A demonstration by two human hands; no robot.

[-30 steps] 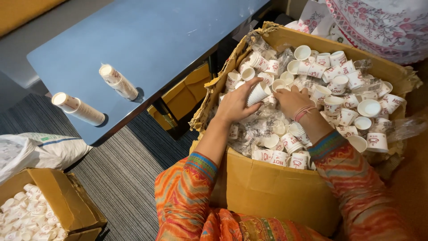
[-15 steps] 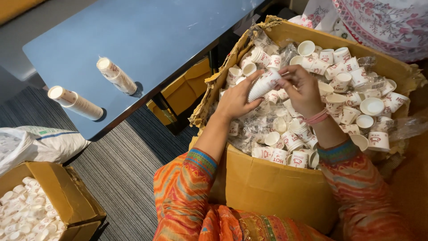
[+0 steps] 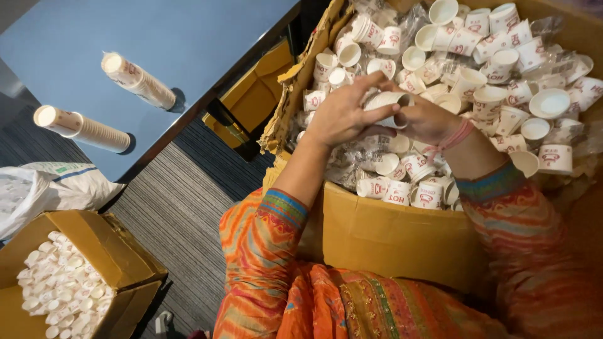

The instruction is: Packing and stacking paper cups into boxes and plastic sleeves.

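Hands meet over a cardboard box (image 3: 389, 232) of loose paper cups. Left hand (image 3: 342, 116) and right hand (image 3: 427, 119) both curl their fingers closed around 1 short cup stack (image 3: 386, 100).

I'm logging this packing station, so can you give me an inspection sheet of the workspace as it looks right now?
Surface: blue table at left; striped carpet below it.
Job's things: a short stack of paper cups held sideways over a big cardboard box full of loose white cups.
Clutter: two long cup stacks lying on the table; a smaller box of stacked cups on the floor; a white sack; clear plastic wrap among the cups.
Grippers: left hand and right hand both closed on the held stack.
Cables: nothing seen.
Surroundings: yellow cartons under the table.
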